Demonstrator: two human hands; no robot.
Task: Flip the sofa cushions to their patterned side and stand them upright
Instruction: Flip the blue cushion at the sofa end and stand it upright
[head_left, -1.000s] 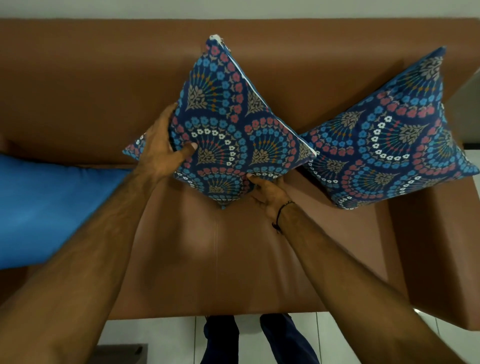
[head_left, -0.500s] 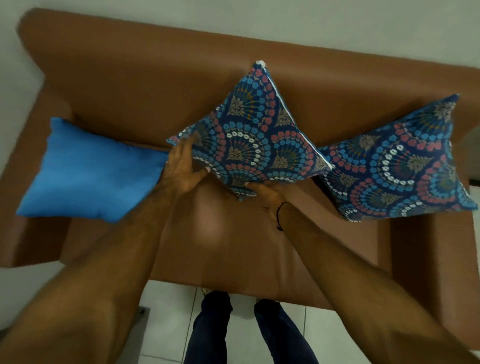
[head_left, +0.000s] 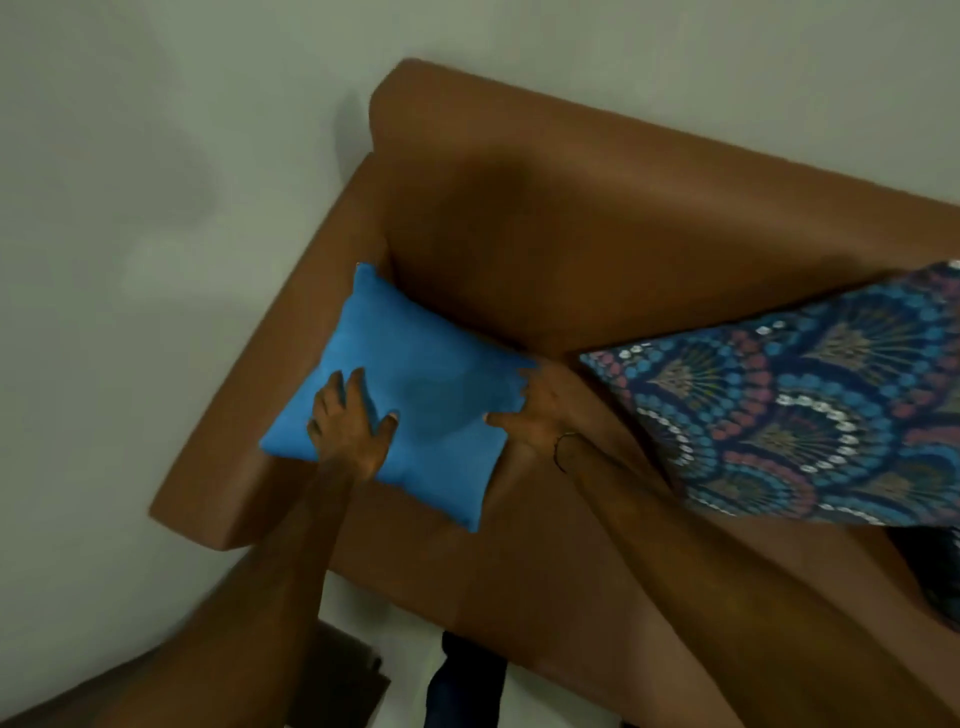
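I read this as the last flip. The blue cushion (head_left: 415, 395) lies flat, plain side up, at the left end of the sofa (head_left: 571, 234). Left hand (head_left: 350, 426) rests spread on its near-left part, not closed. Right hand (head_left: 535, 410) takes its right edge; how tight that grip is I cannot tell. The patterned cushion (head_left: 810, 415) stands propped at right, done.
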